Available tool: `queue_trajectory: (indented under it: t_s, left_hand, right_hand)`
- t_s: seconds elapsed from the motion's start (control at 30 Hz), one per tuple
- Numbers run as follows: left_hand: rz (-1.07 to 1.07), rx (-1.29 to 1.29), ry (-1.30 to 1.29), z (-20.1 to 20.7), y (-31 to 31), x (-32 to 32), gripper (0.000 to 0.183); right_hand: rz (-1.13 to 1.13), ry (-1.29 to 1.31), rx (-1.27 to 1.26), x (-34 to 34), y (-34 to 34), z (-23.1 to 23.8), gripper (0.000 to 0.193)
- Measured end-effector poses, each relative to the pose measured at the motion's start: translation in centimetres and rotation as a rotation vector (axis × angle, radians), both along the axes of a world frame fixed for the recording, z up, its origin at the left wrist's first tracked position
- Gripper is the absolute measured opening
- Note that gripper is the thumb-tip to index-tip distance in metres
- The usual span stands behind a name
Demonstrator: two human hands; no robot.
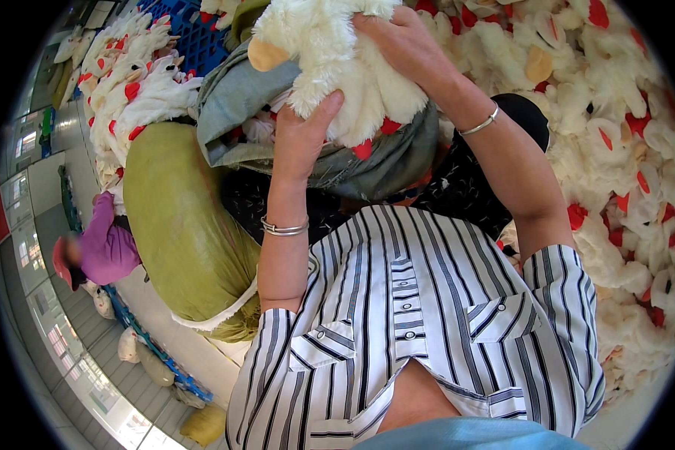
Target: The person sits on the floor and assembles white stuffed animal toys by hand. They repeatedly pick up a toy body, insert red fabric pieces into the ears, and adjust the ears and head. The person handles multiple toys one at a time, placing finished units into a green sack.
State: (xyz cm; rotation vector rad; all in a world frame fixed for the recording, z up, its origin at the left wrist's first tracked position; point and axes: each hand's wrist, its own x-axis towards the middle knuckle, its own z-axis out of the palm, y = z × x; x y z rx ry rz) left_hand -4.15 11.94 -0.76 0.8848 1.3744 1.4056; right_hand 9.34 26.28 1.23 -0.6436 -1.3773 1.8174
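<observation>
A fluffy cream plush toy (337, 75) with a tan patch and red tips is held up in front of me. My left hand (305, 139) grips its lower left edge, thumb on the fur. On the upper right side, my right hand (406, 46) is closed on the plush, its fingertips partly hidden in the pile. Directly beneath hangs a grey-green woven sack (236, 97), its mouth open and rim folded, with pale and red pieces inside. The plush's top runs out of the picture.
Many cream-and-red plush pieces (615, 150) are heaped on my right. A stuffed olive sack (184, 225) stands to my left, with more white plush pieces (139, 82) beyond it near a blue plastic crate (195, 34). Farther left is a person in purple (109, 244).
</observation>
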Motion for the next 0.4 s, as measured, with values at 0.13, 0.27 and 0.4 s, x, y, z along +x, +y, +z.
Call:
queue_trajectory:
  t_s: [0.13, 0.27, 0.4]
  left_hand:
    - [0.013, 0.037, 0.033, 0.3, -0.4, 0.1, 0.046]
    - [0.012, 0.049, 0.050, -0.2, -0.6, -0.3, 0.047]
    - [0.048, 0.073, 0.031, -0.4, -0.3, -0.1, 0.050]
  right_hand:
    - [0.086, -0.050, -0.020, 0.3, 0.1, 0.3, 0.026]
    - [0.098, -0.074, 0.004, -0.1, -0.2, 0.5, 0.026]
    - [0.004, -0.317, 0.013, -0.6, -0.1, -1.4, 0.028]
